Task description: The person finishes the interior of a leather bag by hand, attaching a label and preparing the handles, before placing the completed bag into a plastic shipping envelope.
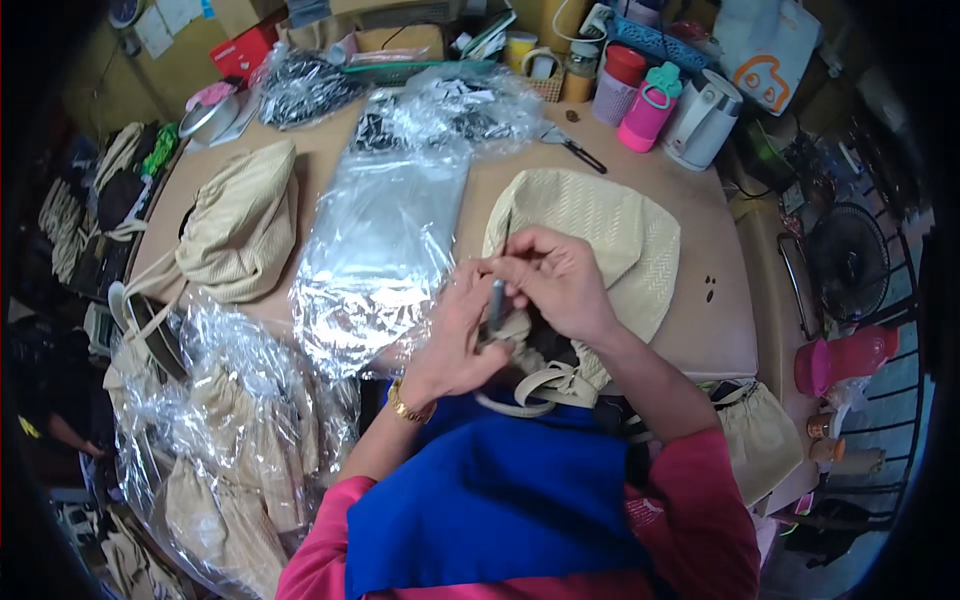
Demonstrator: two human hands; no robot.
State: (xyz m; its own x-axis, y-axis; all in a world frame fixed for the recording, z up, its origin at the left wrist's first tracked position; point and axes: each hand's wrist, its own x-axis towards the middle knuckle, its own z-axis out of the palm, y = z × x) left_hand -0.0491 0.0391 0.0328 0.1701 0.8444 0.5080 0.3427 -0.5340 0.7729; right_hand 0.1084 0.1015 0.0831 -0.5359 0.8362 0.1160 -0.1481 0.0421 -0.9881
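A cream bag with a woven-pattern surface (pixel 590 225) lies at the table's near edge, its gathered opening and strap (pixel 560 383) toward me. My left hand (pixel 455 335) is closed at the gathered edge of this bag, thumb and fingers on either side of it. Close beside it, my right hand (pixel 565 285) pinches with thumb and forefinger at the same edge; what lies between those fingertips is too small to make out. A slim grey metal piece (pixel 496 305) points down between the two hands; which hand holds it is unclear.
Clear plastic sleeves (pixel 385 220) lie left of the bag, beyond them bagged black-and-white pieces (pixel 450 105). Another cream bag (pixel 240 222) sits at left, above plastic-wrapped bags (pixel 225 420). Black-handled snips (pixel 580 152), a pink bottle (pixel 650 108) and a kettle (pixel 703 120) stand far right.
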